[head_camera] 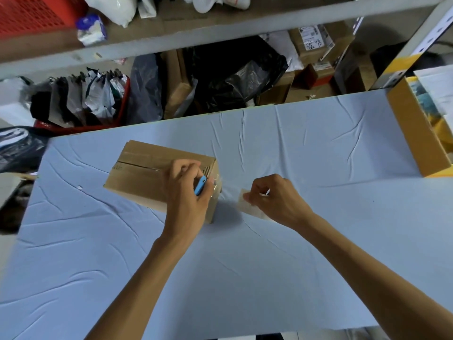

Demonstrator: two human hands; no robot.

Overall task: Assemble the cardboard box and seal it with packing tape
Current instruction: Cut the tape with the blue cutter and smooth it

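Work table point(294, 253), covered with a wrinkled pale-blue cloth, fills most of the head view. Behind its far edge stands a grey metal shelving unit point(220, 33). The shelf and the floor beneath it hold parcels, a crumpled black plastic bag point(232, 72) and a red plastic basket point(124, 104) filled with packaged goods. An open yellow-and-brown carton point(414, 136) rests on the table's far right corner, partly out of view.

The brown cardboard box point(142, 177) lies closed on the cloth, left of centre. Its top flaps are folded down and meet along a central seam. Glossy clear film shows on its right end.

The left hand point(188, 202) rests on the box's right end, over the seam. Its fingers are curled round a small blue plastic tool point(200, 185), whose working end is hidden by the fingers; what kind of tool it is cannot be told.

The right hand point(279, 200) hovers above the cloth just right of the box, apart from it. Its fingertips and thumb are drawn together, pinching a piece of translucent tan packing tape point(246, 204). Whether a roll lies behind the hand cannot be told.
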